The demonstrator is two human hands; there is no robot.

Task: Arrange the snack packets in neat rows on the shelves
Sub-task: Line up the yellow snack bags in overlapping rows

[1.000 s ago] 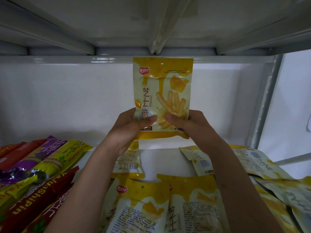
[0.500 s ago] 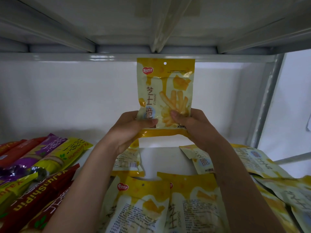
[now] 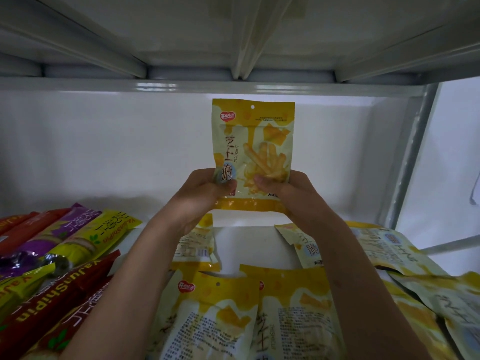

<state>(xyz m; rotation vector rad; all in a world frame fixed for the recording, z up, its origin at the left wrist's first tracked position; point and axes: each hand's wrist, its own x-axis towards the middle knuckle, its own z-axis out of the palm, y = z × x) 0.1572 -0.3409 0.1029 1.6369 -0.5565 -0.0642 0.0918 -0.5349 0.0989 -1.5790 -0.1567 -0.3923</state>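
holding the yellow cheese-stick packet (image 3: 253, 152) upright, we pinch its lower corners, our left hand (image 3: 205, 193) curled on the left corner and our right hand (image 3: 285, 193) on the right, thumbs across its front. it hangs above the white shelf (image 3: 244, 245), near the back wall. below our wrists lie more yellow packets (image 3: 207, 315), flat and overlapping. left of those, long red, purple and yellow stick packs (image 3: 52, 255) lie piled.

The upright yellow-and-cream plastic snack packet (image 3: 253, 152), printed with cheese sticks, now sits lower against the white back wall than a second ago. The left hand (image 3: 205, 196) and right hand (image 3: 283, 193) gripping its bottom edge have lowered with it.
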